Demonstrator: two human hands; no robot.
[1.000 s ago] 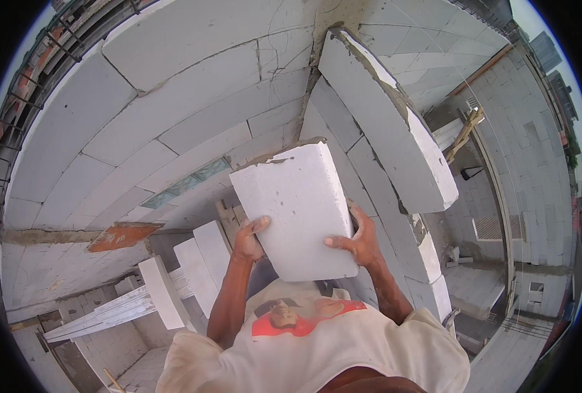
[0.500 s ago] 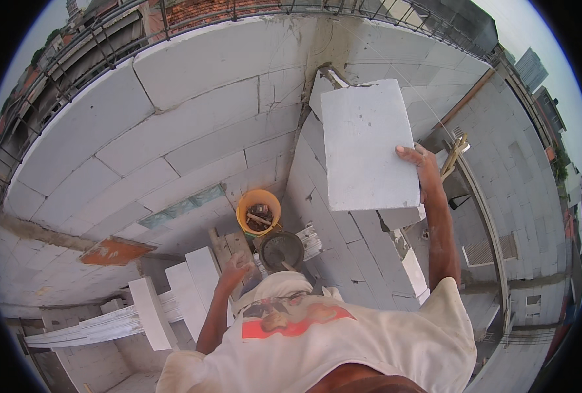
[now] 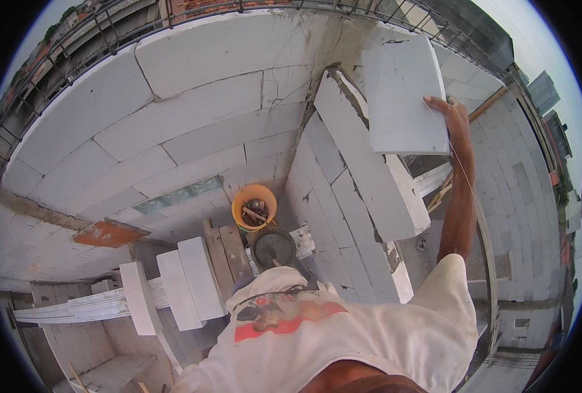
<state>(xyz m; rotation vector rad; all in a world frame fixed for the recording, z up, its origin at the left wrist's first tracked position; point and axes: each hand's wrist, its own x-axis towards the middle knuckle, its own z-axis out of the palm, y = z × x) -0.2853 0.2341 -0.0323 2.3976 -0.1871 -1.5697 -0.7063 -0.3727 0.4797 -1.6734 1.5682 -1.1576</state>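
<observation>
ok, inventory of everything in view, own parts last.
held masonry block: 1, white, upper right
loose masonry blocks: 3, white, lower left
block walls: several, off-white, all around
glass-block strip: 1, greenish, left wall
flat panel: 1, orange-brown, left wall
bucket: 1, yellow-orange, near centre
scraps: uncountable, brown, inside bucket
round tub: 1, dark grey, below bucket
timber planks: 2+, brown, left of tub
long boards: several, white, lower left
rebar cage: 1, dark, along left wall top
buildings: several, grey, beyond upper right
shirt: 1, white with red print, lower centre
right hand: 1, gripping held masonry block, right edge
left hand: out of view
</observation>
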